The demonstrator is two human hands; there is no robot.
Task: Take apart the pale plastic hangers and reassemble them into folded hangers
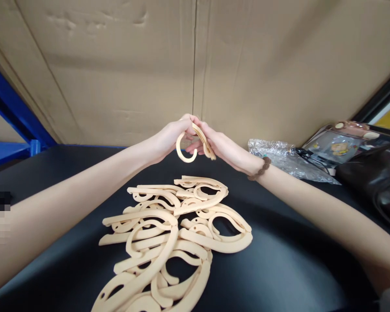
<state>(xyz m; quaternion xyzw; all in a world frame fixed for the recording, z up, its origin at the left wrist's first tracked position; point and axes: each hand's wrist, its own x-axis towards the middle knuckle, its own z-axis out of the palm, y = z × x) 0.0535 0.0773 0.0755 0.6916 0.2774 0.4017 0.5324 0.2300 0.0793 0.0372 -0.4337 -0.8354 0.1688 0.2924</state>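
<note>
A beige folding clothes hanger [208, 146] is held up in front of me, above the far part of the black table. Its curved hook [179, 151] hangs to the left, and its arms look folded together. My left hand [175, 134] grips it near the top, fingers closed round it. From the other side my right hand [217, 139] holds the same hanger, palm against its arms; some fingertips show behind the hook. Below both hands lies a loose pile of similar beige folding hangers [195, 240], overlapping one another.
The black table [279, 268] runs back to a brown cardboard wall [123, 78]. Clear plastic wrap [289, 158], a dark leather-like bag [377, 177] and a clear pouch [336, 145] sit at the right. A blue metal frame [16, 108] stands at the left.
</note>
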